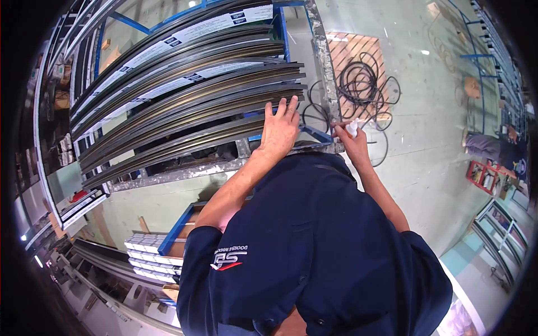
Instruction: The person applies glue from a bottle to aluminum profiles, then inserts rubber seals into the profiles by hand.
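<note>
Shirt [330, 224]; left hand [280, 127] splayed on crosswise profiles [190, 109], right hand [355, 143] clasping bottle [352, 129], nozzle [356, 121] forward.

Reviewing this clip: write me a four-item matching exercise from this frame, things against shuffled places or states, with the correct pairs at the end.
Things
1. small white bottle
2. coiled black cable
3. long, dark, gold-banded profiles
4. navy-blue cloth shirt

Places or states
A. under the spread fingers of the left hand
B. marked with a white-and-red logo
C. in the grip of the right hand
D. lying mostly on a slatted brown wooden panel

Pairs: 1-C; 2-D; 3-A; 4-B
</note>
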The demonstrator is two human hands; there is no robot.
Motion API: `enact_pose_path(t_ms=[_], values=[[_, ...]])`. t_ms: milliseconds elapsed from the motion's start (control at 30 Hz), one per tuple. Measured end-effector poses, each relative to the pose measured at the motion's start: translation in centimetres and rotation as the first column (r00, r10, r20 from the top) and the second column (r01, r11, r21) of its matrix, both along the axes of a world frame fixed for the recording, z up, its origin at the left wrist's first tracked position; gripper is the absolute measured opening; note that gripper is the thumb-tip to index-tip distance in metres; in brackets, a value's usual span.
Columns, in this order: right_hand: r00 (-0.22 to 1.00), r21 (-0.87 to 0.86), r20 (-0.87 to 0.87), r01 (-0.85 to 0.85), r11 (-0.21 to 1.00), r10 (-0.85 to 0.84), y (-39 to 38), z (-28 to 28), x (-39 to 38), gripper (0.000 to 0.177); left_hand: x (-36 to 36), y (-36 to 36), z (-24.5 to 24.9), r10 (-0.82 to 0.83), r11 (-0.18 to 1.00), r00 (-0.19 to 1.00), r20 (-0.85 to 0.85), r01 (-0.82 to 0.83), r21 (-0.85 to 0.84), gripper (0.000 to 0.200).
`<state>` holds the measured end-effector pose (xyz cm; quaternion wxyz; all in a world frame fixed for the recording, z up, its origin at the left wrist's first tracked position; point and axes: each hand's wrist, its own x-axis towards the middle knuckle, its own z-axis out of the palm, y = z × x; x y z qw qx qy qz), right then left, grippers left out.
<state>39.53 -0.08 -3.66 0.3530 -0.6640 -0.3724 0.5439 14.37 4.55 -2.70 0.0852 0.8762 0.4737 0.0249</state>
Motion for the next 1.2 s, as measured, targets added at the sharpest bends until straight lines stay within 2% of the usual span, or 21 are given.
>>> enact_pose_path(t_ms=[200,300,333,367,467,500,633,733,867,967,1200], values=[[0.999,0.047,0.025,-0.039,0.998,0.038,0.6,-0.7,-0.1,0.026,-1.2,-0.4,-2.4,0.008,0.993,0.979,0.204,-0.032,0.115,0.048],[0.999,0.076,0.023,-0.044,0.996,0.042,2.4,-0.6,-1.4,0.026,-1.2,-0.9,-2.3,0.035,0.994,0.972,0.234,-0.057,0.089,0.061],[0.999,0.092,0.017,-0.04,0.995,0.038,2.9,-0.6,-1.8,0.026,-1.1,-1.0,-2.2,0.043,0.994,0.97,0.239,-0.065,0.086,0.064],[0.999,0.087,-0.02,0.035,0.996,-0.034,3.4,-0.4,-2.6,0.026,-0.9,-1.0,-2.1,0.057,0.995,0.97,0.234,-0.076,0.07,0.068],[0.998,0.166,-0.028,-0.045,0.985,0.051,4.9,-1.1,-3.4,0.02,-0.5,-1.2,-1.8,0.069,0.993,0.981,0.179,-0.084,0.082,0.068],[0.994,0.203,-0.089,-0.04,0.978,0.059,5.2,-1.3,-3.8,0.015,-0.5,-1.2,-1.8,0.068,0.993,0.983,0.169,-0.083,0.081,0.07],[0.985,0.303,-0.038,-0.151,0.941,0.17,5.7,-3.0,-4.6,0.015,-0.5,-1.2,-1.8,0.062,0.994,0.986,0.155,-0.075,0.075,0.073],[0.984,0.294,-0.025,-0.159,0.942,0.174,5.4,-3.6,-4.7,0.013,-0.4,-1.1,-1.8,0.069,0.995,0.986,0.155,-0.08,0.066,0.071],[0.987,0.43,-0.073,-0.096,0.898,0.14,5.6,-4.1,-4.8,0.013,-0.3,-1.1,-1.8,0.074,0.993,0.982,0.172,-0.088,0.074,0.068],[0.991,0.235,-0.116,-0.04,0.971,0.069,5.9,-3.4,-4.2,0.009,-0.4,-0.8,-1.8,0.075,0.993,0.973,0.217,-0.094,0.078,0.065],[0.981,0.157,-0.194,0.002,0.988,0.028,7.3,-3.0,-3.6,0.012,-0.7,-0.5,-1.8,0.064,0.994,0.967,0.248,-0.084,0.07,0.057]])
